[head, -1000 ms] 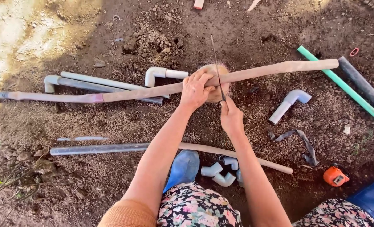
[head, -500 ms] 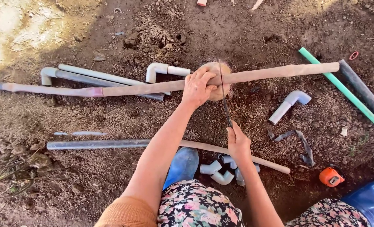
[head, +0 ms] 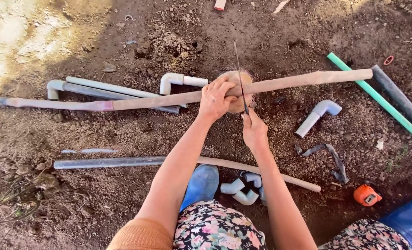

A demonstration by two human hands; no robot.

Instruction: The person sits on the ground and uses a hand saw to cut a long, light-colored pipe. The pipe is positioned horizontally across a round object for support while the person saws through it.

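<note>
Bare brown soil covers the ground, strewn with pipe offcuts. Across its middle a long mud-coated pipe rests on a round log; the left hand clamps down over it there. Just beside it, the right hand is closed around the handle of a thin saw blade standing across the pipe. Near the right edge lie a green pipe, a grey elbow piece and an orange tape measure.

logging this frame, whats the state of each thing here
left hand: gripping the long pipe
right hand: holding the saw blade
long pipe: raised, resting on a round block
saw blade: across the pipe
tape measure: lying on soil
elbow pipe: loose on soil
</note>
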